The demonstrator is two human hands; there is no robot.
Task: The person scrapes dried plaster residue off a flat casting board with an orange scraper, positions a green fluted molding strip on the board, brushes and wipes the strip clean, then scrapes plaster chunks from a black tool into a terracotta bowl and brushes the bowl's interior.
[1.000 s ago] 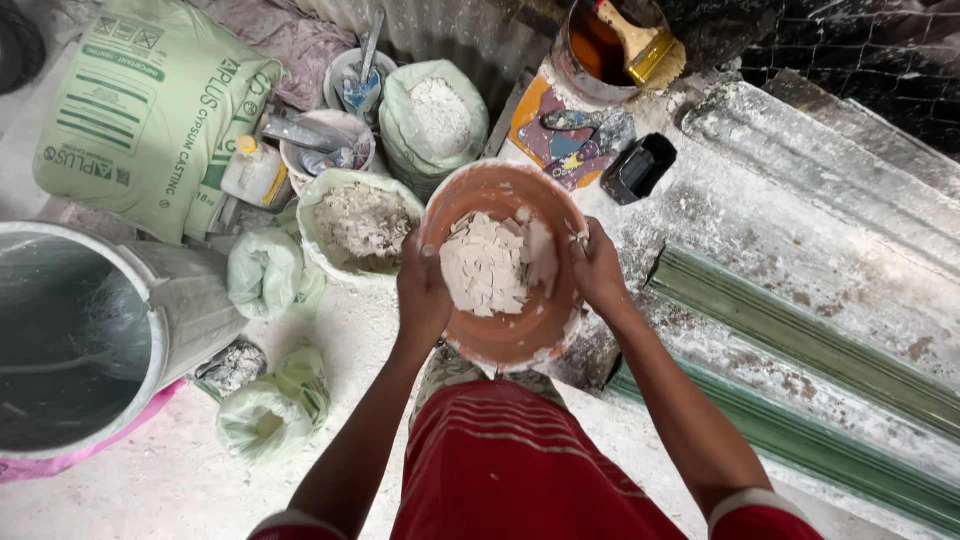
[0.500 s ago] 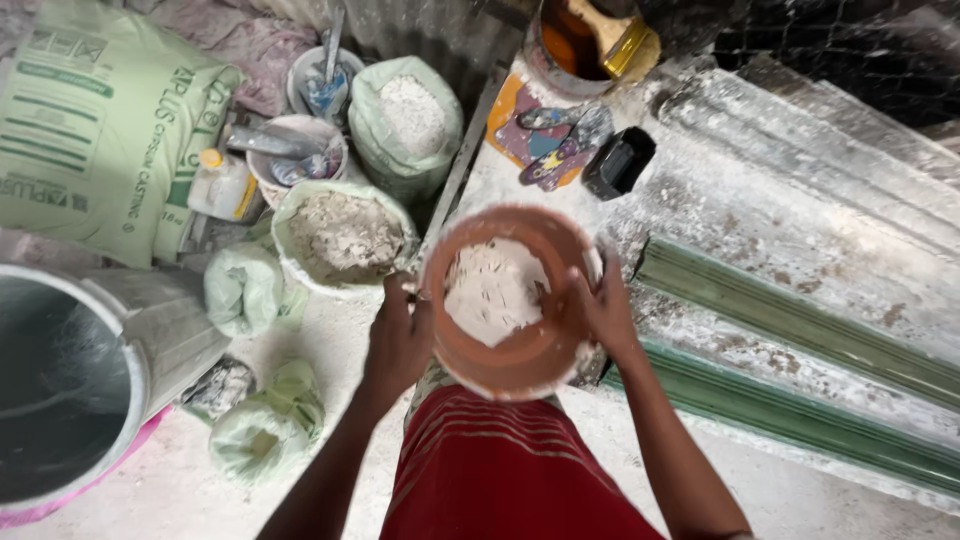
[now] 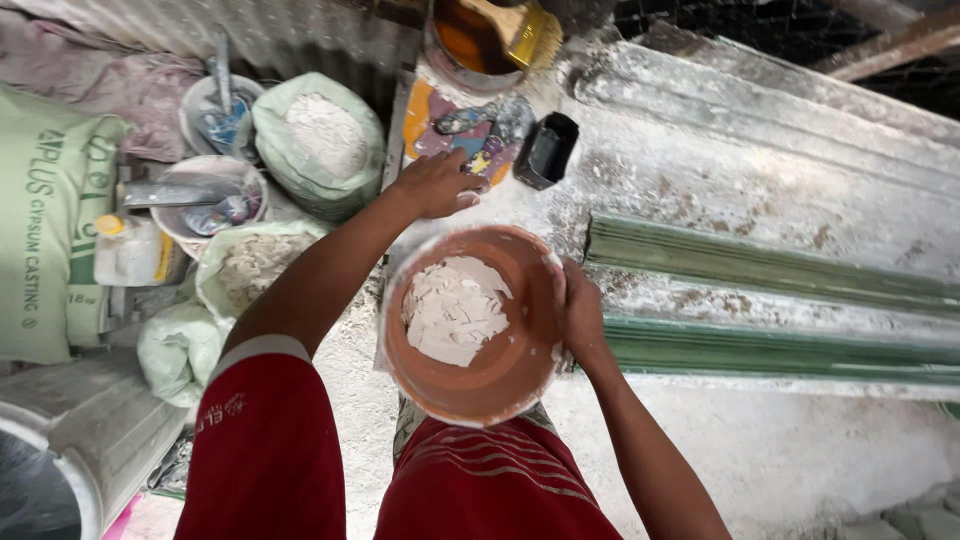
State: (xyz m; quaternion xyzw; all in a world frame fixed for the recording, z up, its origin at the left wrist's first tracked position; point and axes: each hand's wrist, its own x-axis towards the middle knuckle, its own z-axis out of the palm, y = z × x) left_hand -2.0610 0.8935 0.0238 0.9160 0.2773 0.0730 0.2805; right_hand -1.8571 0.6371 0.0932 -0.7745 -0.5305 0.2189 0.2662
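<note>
One round terracotta-coloured bowl (image 3: pixel 475 325) sits low in the middle of the view, over the person's red-clad lap, just off the near edge of a dusty white workbench (image 3: pixel 800 200). Its inside is smeared orange-brown and holds a heap of broken white plaster pieces (image 3: pixel 452 310). The right hand (image 3: pixel 580 315) is closed on the bowl's right rim. The left hand (image 3: pixel 440 183) is off the bowl, reaching to the bench's far left corner, fingers curled loosely over a multicoloured patch (image 3: pixel 465 135) and holding nothing I can make out. Just right of it lies one small black container (image 3: pixel 545 150). Two green strips (image 3: pixel 760 265) run along the bench. To the left stand two open sacks of whitish powder (image 3: pixel 318 135), two small pails holding tools (image 3: pixel 215 110), and one large printed green sack (image 3: pixel 50 220).
</note>
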